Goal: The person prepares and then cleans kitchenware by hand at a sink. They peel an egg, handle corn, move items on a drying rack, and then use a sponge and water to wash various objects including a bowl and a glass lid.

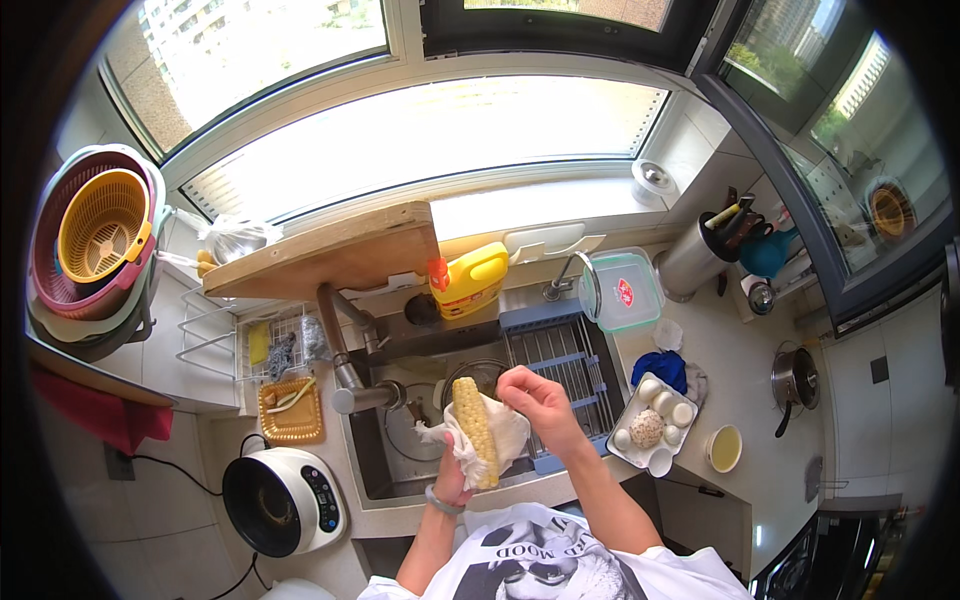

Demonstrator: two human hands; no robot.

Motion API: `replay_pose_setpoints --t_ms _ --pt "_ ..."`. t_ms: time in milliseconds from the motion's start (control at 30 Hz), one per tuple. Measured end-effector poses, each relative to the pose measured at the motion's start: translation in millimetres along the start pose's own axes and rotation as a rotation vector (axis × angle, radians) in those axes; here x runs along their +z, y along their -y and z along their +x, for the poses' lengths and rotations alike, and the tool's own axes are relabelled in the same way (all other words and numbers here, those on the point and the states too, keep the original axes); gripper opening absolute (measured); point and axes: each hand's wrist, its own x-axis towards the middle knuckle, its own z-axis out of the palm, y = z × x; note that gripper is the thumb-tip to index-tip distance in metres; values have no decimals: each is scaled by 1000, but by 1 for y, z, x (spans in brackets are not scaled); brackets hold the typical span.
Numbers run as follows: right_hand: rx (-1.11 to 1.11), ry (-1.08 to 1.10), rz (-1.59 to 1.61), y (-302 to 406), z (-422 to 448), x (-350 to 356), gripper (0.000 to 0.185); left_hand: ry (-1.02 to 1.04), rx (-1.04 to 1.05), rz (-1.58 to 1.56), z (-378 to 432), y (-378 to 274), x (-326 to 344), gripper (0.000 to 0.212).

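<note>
An ear of pale yellow corn [475, 431] lies in a thin white cloth or paper wrap [511, 433], over the sink [431, 491]. My left hand [451, 478] holds both from below and the left, partly hidden behind them. Close to the upper right of the corn, my right hand [544, 409] has its fingers curled and the thumb and forefinger pinched together. Anything tiny between those fingertips cannot be made out. Behind the corn, a round strainer or lid [491, 367] shows in the basin, partly covered.
A blue roll-up rack [577, 358] spans the sink's right side. The grey faucet [360, 397] juts in at left. A white tray [628, 450] of eggs and other round foods and a bowl [725, 448] stand right. A black-and-white electric cooker [285, 502] sits left.
</note>
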Motion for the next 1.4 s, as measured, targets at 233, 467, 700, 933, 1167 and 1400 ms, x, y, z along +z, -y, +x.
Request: replay_pose_setpoints --t_ms 233,467,700,933,1167,1400 --pt "-280 55 -759 -13 -17 15 16 -39 37 170 3 3 -12 72" --pt "-117 -255 -465 -15 -17 10 11 31 4 18 1 2 -7 75" --pt "-150 -175 -527 -17 -19 18 13 33 -28 -85 -3 11 -41 80" --pt "-49 -177 -618 -22 -5 -15 29 29 -88 -16 0 3 -28 70" --pt "492 -110 -195 -35 -30 -10 35 -97 -86 370 7 6 -29 59" --pt "164 -426 166 -22 -92 -37 34 -231 17 768 39 10 13 41"
